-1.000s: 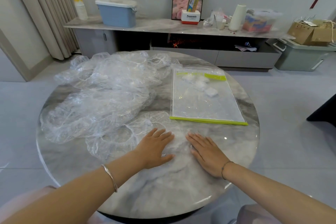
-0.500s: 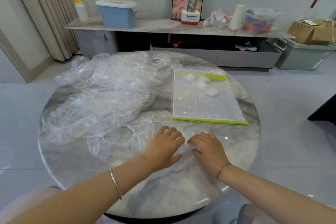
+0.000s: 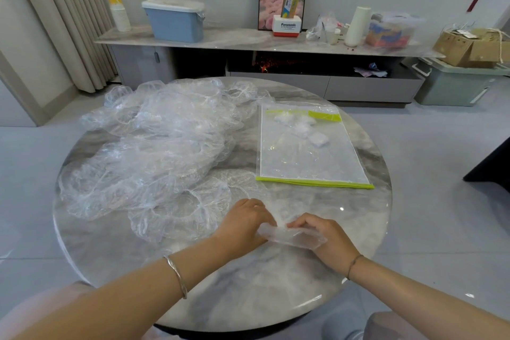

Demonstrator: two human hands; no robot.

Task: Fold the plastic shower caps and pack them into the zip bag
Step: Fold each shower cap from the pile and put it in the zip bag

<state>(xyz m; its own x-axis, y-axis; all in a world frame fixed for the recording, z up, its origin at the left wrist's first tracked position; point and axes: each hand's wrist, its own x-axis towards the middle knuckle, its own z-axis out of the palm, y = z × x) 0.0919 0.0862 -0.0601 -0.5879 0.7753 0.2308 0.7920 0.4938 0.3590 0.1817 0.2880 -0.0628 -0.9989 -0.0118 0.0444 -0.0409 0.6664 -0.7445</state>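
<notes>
A clear shower cap (image 3: 291, 236), folded into a narrow strip, lies near the table's front edge between my hands. My left hand (image 3: 242, 225) grips its left end with curled fingers. My right hand (image 3: 324, 237) pinches its right part, fingers curled over it. A loose heap of clear shower caps (image 3: 154, 152) covers the left half of the table. The zip bag (image 3: 309, 163), clear with lime green edges, lies flat at the right and holds several small folded caps (image 3: 302, 127) near its far end.
The round marble table (image 3: 248, 292) has bare surface in front of my hands. Behind it runs a low sideboard (image 3: 248, 38) with a blue bin (image 3: 175, 21), boxes and a framed picture. Storage boxes (image 3: 452, 83) stand on the floor at the right.
My hands lay flat on the cap a second ago. They have since curled, drawn together and gathered the cap into a narrow folded strip, shifting slightly right.
</notes>
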